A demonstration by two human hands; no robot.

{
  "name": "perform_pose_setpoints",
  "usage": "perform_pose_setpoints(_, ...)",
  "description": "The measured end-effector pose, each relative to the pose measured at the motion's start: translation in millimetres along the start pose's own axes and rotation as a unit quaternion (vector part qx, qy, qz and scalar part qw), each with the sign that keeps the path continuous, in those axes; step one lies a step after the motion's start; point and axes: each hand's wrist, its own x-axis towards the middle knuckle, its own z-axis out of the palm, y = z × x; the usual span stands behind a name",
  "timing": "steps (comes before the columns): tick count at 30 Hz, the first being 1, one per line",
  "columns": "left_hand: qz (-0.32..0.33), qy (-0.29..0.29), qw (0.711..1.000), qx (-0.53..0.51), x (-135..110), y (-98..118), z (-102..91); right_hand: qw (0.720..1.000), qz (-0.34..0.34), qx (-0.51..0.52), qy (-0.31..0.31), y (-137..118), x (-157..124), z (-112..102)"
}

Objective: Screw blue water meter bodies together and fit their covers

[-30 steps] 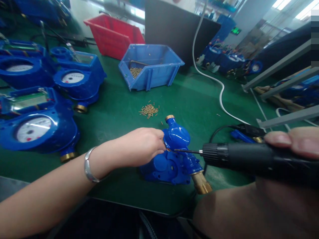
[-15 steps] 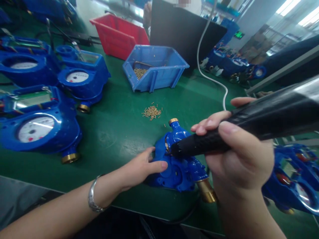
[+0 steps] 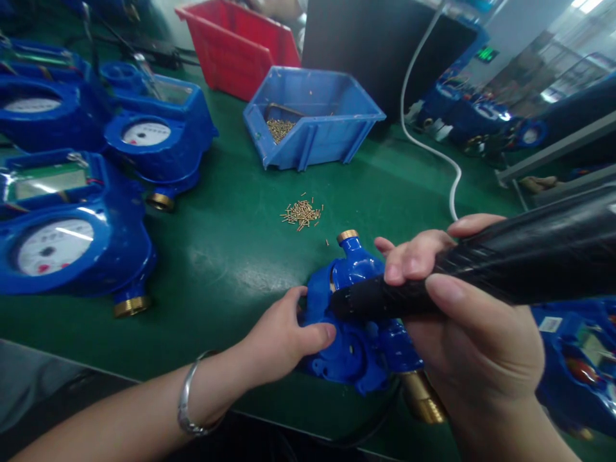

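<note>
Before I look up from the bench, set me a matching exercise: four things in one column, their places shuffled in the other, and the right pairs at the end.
Things
1. Black power screwdriver
2. Left hand
3. Red bin
4. Loose brass-coloured screws

Places
A. Beyond the blue bin and to its left
B. In a small heap on the green tabletop
C. Gripped in the right hand
D. On the blue water-meter body, thumb on top

Right pairs: 1-C, 2-D, 3-A, 4-B
</note>
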Motion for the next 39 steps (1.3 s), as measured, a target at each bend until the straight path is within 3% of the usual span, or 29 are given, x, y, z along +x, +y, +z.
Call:
perform_pose_setpoints(9,0.005,0.017,0.999,0.035,-1.8,-4.2,0.7,1.000,-0.006,0.003,0.010,1.0,-0.8,1.8)
perform_pose_setpoints(12,0.025,-0.063,0.994,0.089,0.1,3.5,-12.4,1.000,-0.007,0.006,0.011,-0.3,-1.0,1.3)
perform_pose_setpoints(14,0.075,-0.110,0.964,0.228,8.5,15.5,-25.3,1.000,-0.010,0.013,0.001,-1.2,-0.7,0.4)
perform_pose_setpoints(15,0.112,-0.098,0.934,0.325,15.9,22.7,-31.4,1.000,-0.012,0.018,-0.007,-1.6,-0.5,-0.2)
perform_pose_setpoints(16,0.168,-0.050,0.887,0.427,25.4,30.0,-36.6,1.000,-0.014,0.023,-0.014,-1.9,-0.1,-0.7)
perform_pose_setpoints(19,0.251,0.030,0.832,0.494,63.2,47.4,-42.5,0.999,-0.024,0.032,-0.032,-2.1,1.3,-2.1)
perform_pose_setpoints(22,0.287,0.020,0.789,0.543,101.2,53.8,-36.2,0.998,-0.032,0.037,-0.036,-1.8,2.2,-2.9)
perform_pose_setpoints(25,0.289,0.008,0.767,0.573,124.9,52.5,-28.0,0.998,-0.038,0.040,-0.040,-1.2,2.3,-3.7)
perform_pose_setpoints(29,0.275,0.022,0.769,0.577,129.6,51.0,-25.5,0.997,-0.055,0.039,-0.030,-3.8,2.2,-5.8)
perform_pose_setpoints(32,0.268,0.058,0.791,0.547,114.0,52.2,-29.3,0.997,-0.069,0.036,-0.007,-11.4,1.9,-8.1)
perform_pose_setpoints(36,0.244,0.118,0.848,0.456,67.3,50.5,-32.0,0.993,-0.113,0.024,0.031,-25.9,-1.2,-10.2)
perform_pose_setpoints(39,0.218,0.117,0.890,0.383,23.4,44.4,-26.8,0.988,-0.143,0.006,0.056,-36.3,-6.9,-8.7)
